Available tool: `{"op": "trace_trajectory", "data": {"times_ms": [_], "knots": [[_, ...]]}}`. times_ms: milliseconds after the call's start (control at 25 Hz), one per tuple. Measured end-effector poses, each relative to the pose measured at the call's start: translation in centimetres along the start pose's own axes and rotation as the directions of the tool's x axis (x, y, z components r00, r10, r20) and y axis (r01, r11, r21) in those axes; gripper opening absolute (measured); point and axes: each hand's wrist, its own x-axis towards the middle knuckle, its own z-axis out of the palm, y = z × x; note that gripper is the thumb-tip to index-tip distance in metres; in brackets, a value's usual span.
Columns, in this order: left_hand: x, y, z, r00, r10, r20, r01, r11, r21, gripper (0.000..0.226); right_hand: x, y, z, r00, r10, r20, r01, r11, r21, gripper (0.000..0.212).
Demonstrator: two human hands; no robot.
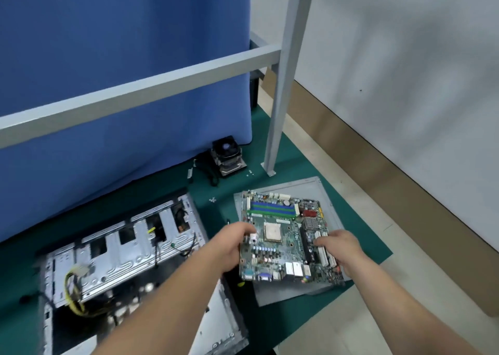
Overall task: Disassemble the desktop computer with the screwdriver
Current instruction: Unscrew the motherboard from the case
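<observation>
I take the motherboard as my landmark. It lies on a flat panel. My left hand grips its left edge, my right hand its right edge. Left of it lies the opened case. Behind it sits the cooler fan, with a frame post just right of that fan.

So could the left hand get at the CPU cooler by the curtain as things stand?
Probably not right away: the left hand grips the motherboard along with the right hand. The green mat between it and the CPU cooler looks open.
</observation>
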Motion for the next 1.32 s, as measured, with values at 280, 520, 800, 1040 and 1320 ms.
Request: {"op": "trace_trajectory", "data": {"times_ms": [280,520,800,1040,1320], "knots": [[6.8,-1.6,5.4,0.970,-0.167,-0.179,0.162,0.986,-0.045,0.034,9.0,0.1,-0.6,0.997,0.008,-0.075,-0.027,0.966,-0.255,0.057],[7.6,-3.6,7.7,0.982,-0.017,-0.187,0.048,0.985,0.164,0.067,10.4,1.7,0.8,0.994,-0.068,-0.085,0.035,0.937,-0.349,0.066],[8.1,-5.7,9.0,0.974,0.160,0.162,-0.207,0.322,0.924,0.085,7.2,3.9,2.2,0.872,-0.476,0.113,0.420,0.609,-0.672,0.069],[9.0,-6.5,9.3,0.992,-0.014,0.122,-0.122,-0.006,0.993,0.097,8.0,5.3,3.6,0.904,-0.336,0.263,0.397,0.436,-0.808,0.074],[7.4,-4.2,8.3,0.979,0.031,0.199,-0.202,0.108,0.974,0.087,7.9,4.4,3.3,0.922,-0.193,0.337,0.388,0.442,-0.809,0.074]]}}
